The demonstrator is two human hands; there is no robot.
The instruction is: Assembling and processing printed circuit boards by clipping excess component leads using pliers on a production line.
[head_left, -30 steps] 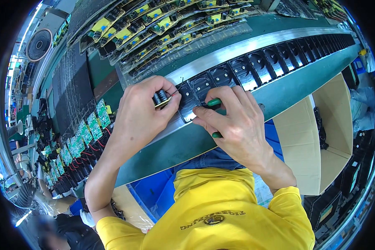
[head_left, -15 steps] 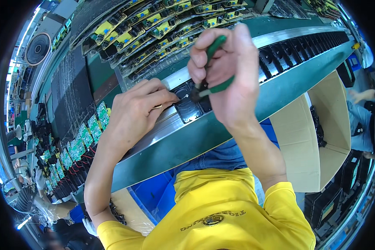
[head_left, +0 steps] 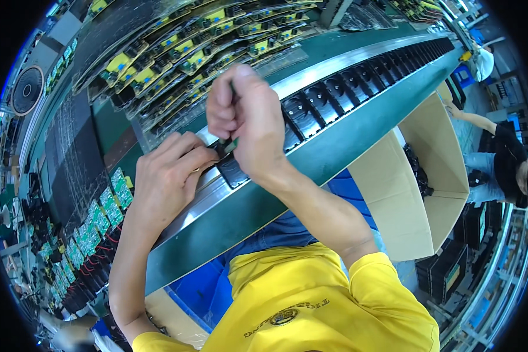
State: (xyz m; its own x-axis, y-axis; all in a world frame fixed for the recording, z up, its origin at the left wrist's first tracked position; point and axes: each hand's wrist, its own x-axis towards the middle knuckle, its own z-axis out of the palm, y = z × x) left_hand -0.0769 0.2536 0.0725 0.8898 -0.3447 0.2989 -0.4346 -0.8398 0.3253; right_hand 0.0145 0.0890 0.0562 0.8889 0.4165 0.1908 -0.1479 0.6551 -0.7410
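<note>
Currently I see the pliers [head_left: 227,148], green at the handles, above the lower-left end of a row of black plastic cases [head_left: 334,94], with their nose close to the left fingertips. Whether that nose touches anything I cannot tell, since the fingers crowd it. My right hand [head_left: 247,120] has its grip closed around the handles, wrist bent and raised over the row. My left hand [head_left: 173,167] sits just left of the nose, its grip narrow, thumb and fingers bunched together; a thin yellowish edge [head_left: 207,168] shows beneath the fingers, but I cannot tell how firmly it is held. The nearest case [head_left: 234,175] lies right under the pliers, partly covered by my right hand.

All the cases stand in line along a metal rail [head_left: 196,206] on the green worktop [head_left: 317,157]. Beyond it I have stacked circuit boards [head_left: 185,48] with yellow parts, and to the left, green boards [head_left: 88,234] with red wires. A cardboard box [head_left: 387,199] stands open on the right, near a blue bin [head_left: 352,190]. Farther off, I make out a round fan [head_left: 27,90] on the left and a co-worker [head_left: 506,158] in dark clothing on the right.
</note>
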